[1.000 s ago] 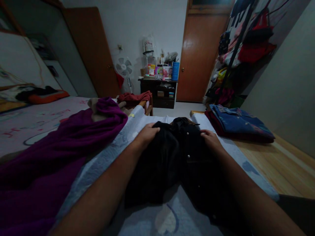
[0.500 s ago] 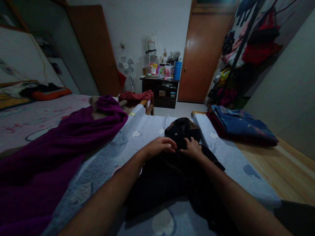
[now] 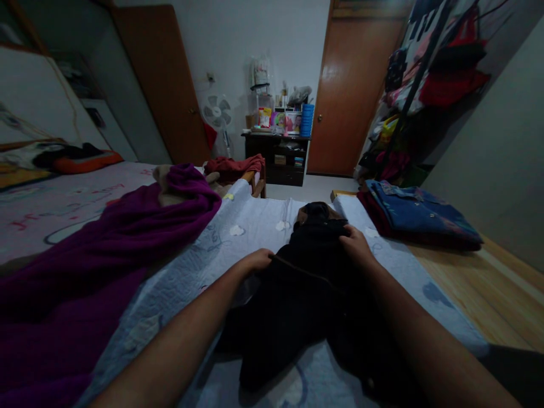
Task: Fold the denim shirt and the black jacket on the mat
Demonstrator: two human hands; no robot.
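A black garment (image 3: 293, 300), which looks like a jacket, lies spread over the light blue bed sheet (image 3: 250, 215). Its far end shows a brown lining around the collar or hood. My left hand (image 3: 258, 260) pinches the left side of the garment, where a thin brown edge runs across the cloth. Farther forward, my right hand (image 3: 356, 242) is closed on the black fabric along its right side. Both forearms reach in from below, and the right one covers part of the garment. The near dark folds blend together.
A purple blanket (image 3: 110, 260) is heaped at left. To the right lies a stack of folded clothes (image 3: 425, 218), a blue denim piece on top, beside the wooden surface (image 3: 459, 277). A dark cabinet (image 3: 276, 161) and a white fan (image 3: 217, 112) stand at the far wall.
My hands have moved apart, left hand to the left and right hand to the right and forward. The garment's upper part is pulled wider and flatter, uncovering the brown edge.
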